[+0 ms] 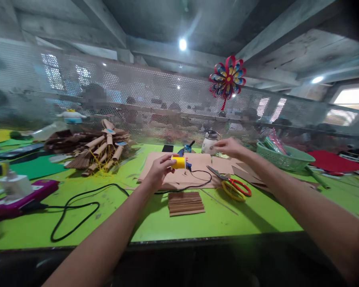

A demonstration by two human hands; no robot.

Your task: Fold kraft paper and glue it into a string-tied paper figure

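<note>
A spool of yellow thread [178, 162] is gripped between the thumb and fingers of my left hand [159, 172], above a stack of tan paper sheets [151, 162]. My right hand [229, 146] is raised to the right of the spool with its fingertips pinched together; any thread between them is too thin to see. Behind the spool, a blue tool with a black cord [189, 165] is partly hidden. Scissors with red and yellow handles [237, 189] lie below my right forearm. A pleated piece of brown paper [186, 203] rests near the table's front.
Bundles of folded brown paper [104, 149] with yellow threads lie at left. A purple power strip [38, 195] and its looping black cord [74, 196] are nearer. A white bottle [208, 141] and a green basket [287, 159] stand toward the back. A paper flower [228, 77] hangs on the mesh partition.
</note>
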